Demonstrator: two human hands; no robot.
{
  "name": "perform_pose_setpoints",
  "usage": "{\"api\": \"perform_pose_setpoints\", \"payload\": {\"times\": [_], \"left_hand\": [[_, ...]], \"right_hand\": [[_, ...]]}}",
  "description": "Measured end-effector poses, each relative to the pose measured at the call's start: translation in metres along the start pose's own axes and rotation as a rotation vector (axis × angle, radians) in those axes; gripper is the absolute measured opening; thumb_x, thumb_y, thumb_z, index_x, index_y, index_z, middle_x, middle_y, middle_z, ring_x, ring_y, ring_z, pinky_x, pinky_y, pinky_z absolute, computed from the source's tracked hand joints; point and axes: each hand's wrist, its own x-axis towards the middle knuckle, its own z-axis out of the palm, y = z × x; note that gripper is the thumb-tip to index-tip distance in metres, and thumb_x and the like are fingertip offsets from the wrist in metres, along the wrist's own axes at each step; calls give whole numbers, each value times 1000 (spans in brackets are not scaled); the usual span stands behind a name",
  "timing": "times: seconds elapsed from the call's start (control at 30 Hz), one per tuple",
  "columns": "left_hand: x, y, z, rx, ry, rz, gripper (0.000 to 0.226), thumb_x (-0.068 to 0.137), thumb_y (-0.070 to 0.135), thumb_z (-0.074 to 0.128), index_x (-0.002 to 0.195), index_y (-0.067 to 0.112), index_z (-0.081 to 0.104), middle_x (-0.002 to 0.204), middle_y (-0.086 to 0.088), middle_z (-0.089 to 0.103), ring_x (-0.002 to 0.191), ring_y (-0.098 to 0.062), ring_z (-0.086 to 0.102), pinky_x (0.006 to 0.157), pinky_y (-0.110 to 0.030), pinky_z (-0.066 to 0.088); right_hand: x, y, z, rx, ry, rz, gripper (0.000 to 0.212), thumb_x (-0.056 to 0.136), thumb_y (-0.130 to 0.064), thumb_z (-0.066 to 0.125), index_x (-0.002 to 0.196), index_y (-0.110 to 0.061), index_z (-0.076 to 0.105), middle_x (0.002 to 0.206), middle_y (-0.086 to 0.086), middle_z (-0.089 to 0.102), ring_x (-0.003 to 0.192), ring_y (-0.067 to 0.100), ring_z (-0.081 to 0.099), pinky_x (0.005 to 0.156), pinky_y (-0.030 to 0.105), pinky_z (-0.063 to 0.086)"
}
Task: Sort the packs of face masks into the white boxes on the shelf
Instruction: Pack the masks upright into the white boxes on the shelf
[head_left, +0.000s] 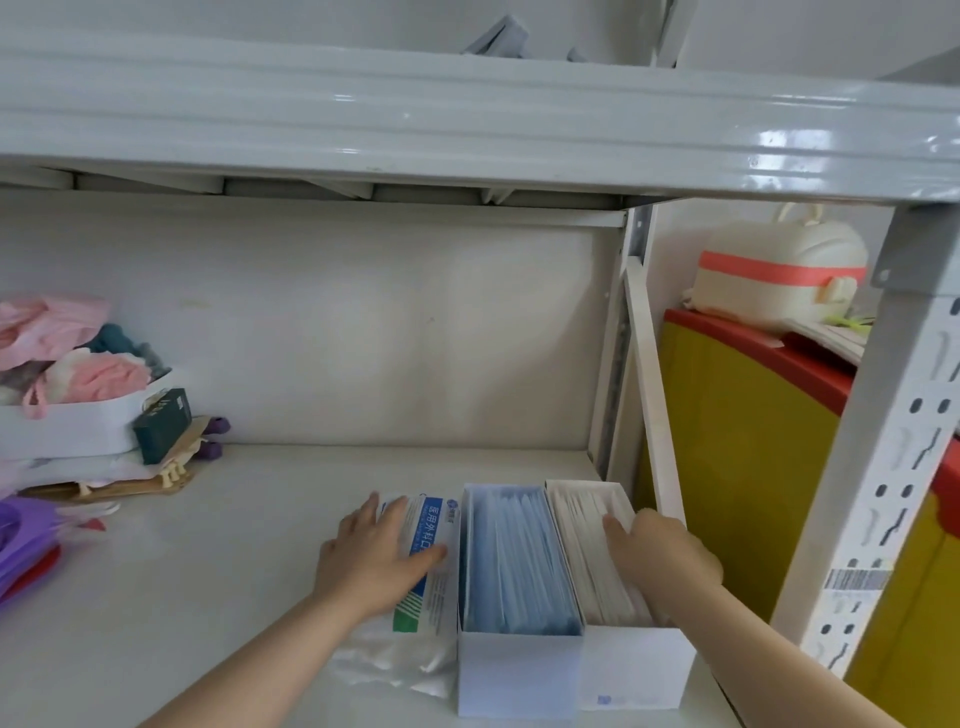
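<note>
**Both hands at the mask boxes on the shelf**

Left of the blue-filled white box (519, 660), the left hand (374, 561) lies flat and open on a plastic mask pack (423, 587) with blue Chinese print. Right of it, the right hand (660, 551) rests, fingers curled, on white packs in the second white box (634, 665).

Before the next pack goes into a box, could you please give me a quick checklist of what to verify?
1. Left hand flat on the loose mask pack: ok.
2. Pack lifted off the shelf: not ok, it lies beside the boxes.
3. Blue-mask box has room: cannot tell, looks full.
4. Right hand clear of the white-mask box: not ok, fingers rest inside.
5. Boxes side by side and upright: ok.
</note>
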Motion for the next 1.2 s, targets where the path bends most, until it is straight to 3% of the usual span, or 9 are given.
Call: {"api": "perform_pose_setpoints", "payload": {"times": [0.13, 0.23, 0.37, 0.5, 0.8, 1.07, 1.2], "left_hand": [[-29, 21, -1, -61, 141, 336, 96, 70, 85, 7, 139, 30, 44, 154, 7, 32, 144, -12, 20, 116, -30, 24], [-56, 39, 3, -192, 0, 375, 83, 75, 82, 18, 143, 38, 35, 156, 13, 25, 145, -7, 15, 118, -31, 21], [-78, 49, 9, 133, -168, 408, 101, 66, 89, 41, 150, 43, 9, 162, 10, -5, 150, -18, -1, 119, -49, 16], [-84, 52, 19, 205, -138, 333, 110, 71, 76, 56, 153, 30, -1, 162, -4, -15, 150, -28, 0, 117, -51, 18], [-78, 58, 22, 123, -190, 282, 114, 72, 67, 66, 153, 29, -4, 162, 0, -15, 150, -28, -7, 114, -64, 18], [-73, 58, 23, 174, -181, 281, 115, 71, 70, 63, 152, 30, -7, 162, 0, -11, 150, -28, -8, 114, -66, 14], [-83, 59, 21, 163, -88, 312, 101, 78, 82, 35, 153, 29, -6, 162, 8, -14, 149, -27, -14, 116, -59, -4]], "right_hand": [[-11, -1, -2, -24, -16, -14, 36, 99, -51, 29, 94, -22, 49, 76, -4, 55, 68, 11, 58, 61, 23, 51], [-24, -3, 0, -38, 15, -30, 34, 99, -48, 31, 94, -20, 51, 77, -3, 57, 68, 12, 59, 59, 24, 50], [-39, -1, 2, -20, 15, -36, 34, 98, -46, 35, 110, -17, 49, 101, 3, 61, 89, 19, 61, 82, 35, 56], [-50, 2, 4, -7, -7, -44, 50, 97, -50, 31, 132, -15, 36, 126, 7, 53, 112, 26, 54, 94, 42, 51], [-47, 10, 6, 89, -57, -117, 43, 98, -49, 34, 127, -18, 41, 120, 2, 56, 104, 21, 59, 88, 38, 56], [-47, 5, 7, 46, -66, -113, 46, 99, -47, 34, 133, -16, 35, 126, 5, 53, 108, 24, 58, 90, 38, 55], [-54, 3, -3, 5, -42, -84, 46, 99, -46, 35, 133, -15, 37, 129, 6, 51, 115, 26, 53, 96, 41, 51]]}}
